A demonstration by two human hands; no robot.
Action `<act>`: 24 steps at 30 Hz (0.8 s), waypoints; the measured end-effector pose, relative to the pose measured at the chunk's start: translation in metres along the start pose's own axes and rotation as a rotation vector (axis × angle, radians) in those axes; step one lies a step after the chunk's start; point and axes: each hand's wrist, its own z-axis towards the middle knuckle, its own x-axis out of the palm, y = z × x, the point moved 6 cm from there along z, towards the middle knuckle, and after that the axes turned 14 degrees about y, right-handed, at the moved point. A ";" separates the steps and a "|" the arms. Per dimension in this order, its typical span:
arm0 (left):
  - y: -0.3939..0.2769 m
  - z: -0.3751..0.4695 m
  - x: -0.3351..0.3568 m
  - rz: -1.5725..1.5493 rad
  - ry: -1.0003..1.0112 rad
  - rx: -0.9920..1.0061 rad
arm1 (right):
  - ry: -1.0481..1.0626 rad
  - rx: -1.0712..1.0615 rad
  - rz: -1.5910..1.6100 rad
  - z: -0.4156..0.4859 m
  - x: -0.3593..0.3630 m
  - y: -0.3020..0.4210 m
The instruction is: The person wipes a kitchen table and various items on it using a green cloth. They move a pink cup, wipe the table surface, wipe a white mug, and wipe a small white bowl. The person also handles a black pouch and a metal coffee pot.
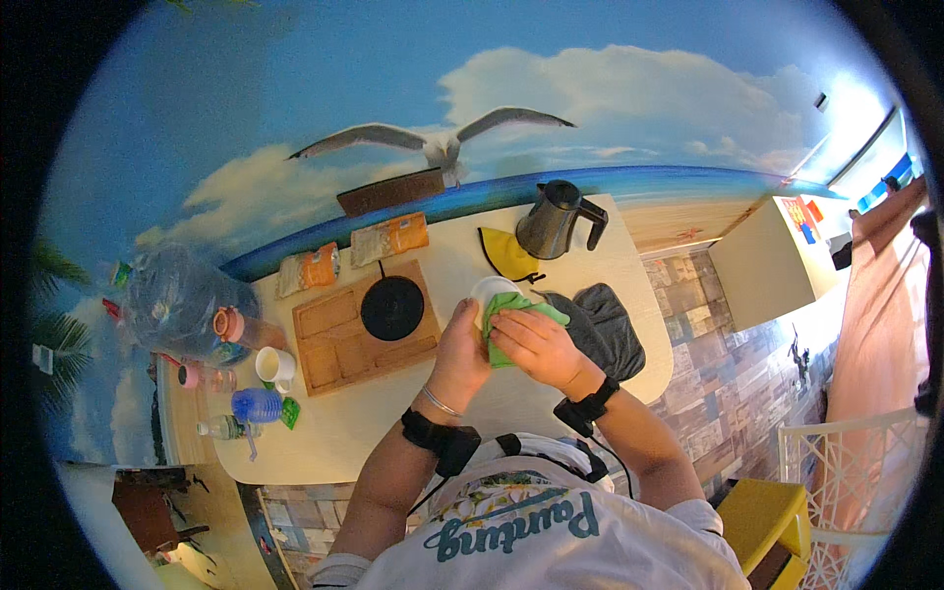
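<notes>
My left hand (464,346) grips a round white dish (493,288) by its near left side, thumb up. Against the dish my right hand (535,341) presses a green cloth (509,305), its fingers bent over the fabric. Much of the dish is hidden by the cloth and hands, so whether it is a bowl or a plate I cannot tell. Both hands are held over the table (501,405). Just beyond the dish lies a yellow and black fabric item (507,252). A dark grey towel (608,332) is to the right of my right hand.
A black and steel kettle (549,221) stands at the back right. Left of my hands, a wooden tray (332,354) bears a round black pan (392,308). Two food packets (389,240) lie behind it. A white mug (276,366), bottles and a large water jug (184,302) stand at the left.
</notes>
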 end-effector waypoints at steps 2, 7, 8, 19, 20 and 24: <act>-0.005 -0.001 0.001 0.032 -0.015 0.018 | -0.007 0.079 0.061 -0.012 0.008 -0.014; -0.010 -0.010 0.000 0.128 -0.002 -0.027 | -0.130 0.416 0.225 -0.031 0.002 -0.056; -0.008 -0.012 -0.002 0.185 -0.007 -0.047 | -0.141 0.515 0.275 -0.031 0.001 -0.063; -0.027 -0.007 -0.044 0.459 -0.089 -0.089 | -0.319 0.892 1.691 0.009 0.043 -0.028; -0.029 -0.010 -0.047 0.540 -0.127 -0.111 | -0.309 0.909 1.617 0.010 0.044 -0.024; -0.032 -0.027 -0.036 0.585 -0.192 -0.008 | -0.378 0.947 1.440 0.023 0.051 -0.010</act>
